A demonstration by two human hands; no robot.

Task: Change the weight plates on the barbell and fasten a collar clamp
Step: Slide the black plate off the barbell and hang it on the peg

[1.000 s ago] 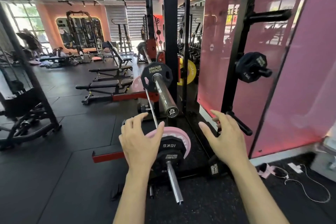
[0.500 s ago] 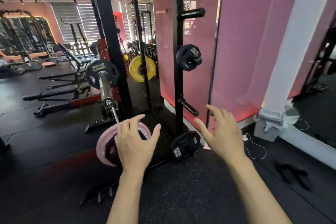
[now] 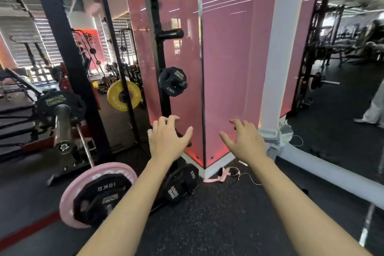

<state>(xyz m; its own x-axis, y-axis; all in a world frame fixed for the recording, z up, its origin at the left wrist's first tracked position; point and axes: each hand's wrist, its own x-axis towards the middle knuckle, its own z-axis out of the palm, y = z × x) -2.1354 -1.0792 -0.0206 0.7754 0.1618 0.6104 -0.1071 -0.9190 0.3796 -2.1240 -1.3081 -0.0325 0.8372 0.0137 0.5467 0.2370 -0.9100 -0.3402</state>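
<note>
Both hands are raised with fingers spread, empty. The left hand is in front of the black plate rack; the right hand is in front of the pink panel. The barbell's loaded end, with a pink plate and a black 10KG plate, lies below and left of the left hand, apart from it. The left forearm covers the sleeve tip. No collar clamp can be made out. A 2.5KG plate hangs above the left hand.

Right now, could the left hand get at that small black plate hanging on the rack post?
Probably yes. The left hand is open and empty, just below the 2.5 kg plate on its peg, with nothing between them; only an upward reach looks needed.
</note>
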